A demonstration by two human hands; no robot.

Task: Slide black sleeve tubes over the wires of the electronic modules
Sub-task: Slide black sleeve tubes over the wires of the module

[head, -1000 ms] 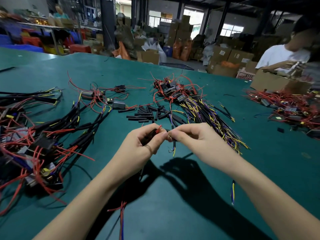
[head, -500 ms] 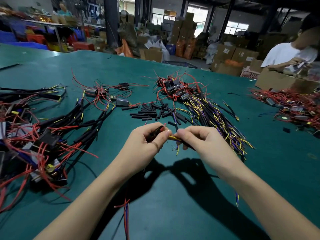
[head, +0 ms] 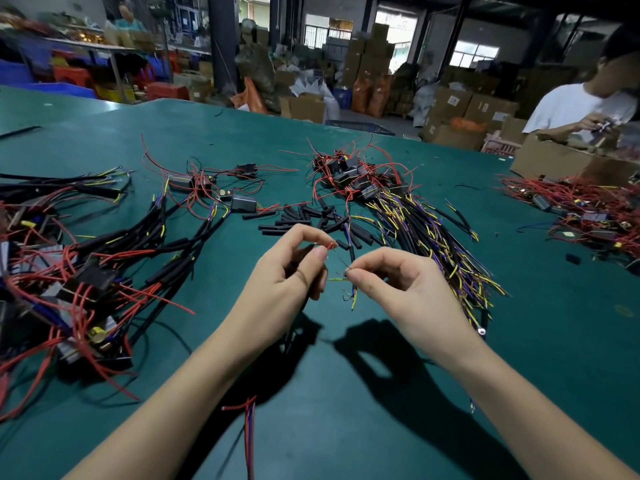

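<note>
Green-matted worktop [head: 346,393] in a warehouse stacked with cardboard cartons. Loose short black sleeve tubes [head: 304,218] heaped mid-worktop, beyond both hands. Just right of them, a bundle of black electronic modules with red, yellow and purple wires [head: 391,209], partly sleeved. Further sleeved modules piled at far left [head: 79,271]. Left hand [head: 287,282] raised above the worktop, thumb and forefinger curled, pinching a black sleeve tube with a red wire tip [head: 330,245] protruding. Right hand [head: 398,285] just beside it, not touching, fingertips pinching thin yellow and purple wire ends [head: 351,292] that hang down. Second person in white shirt [head: 571,105] at far right.
</note>
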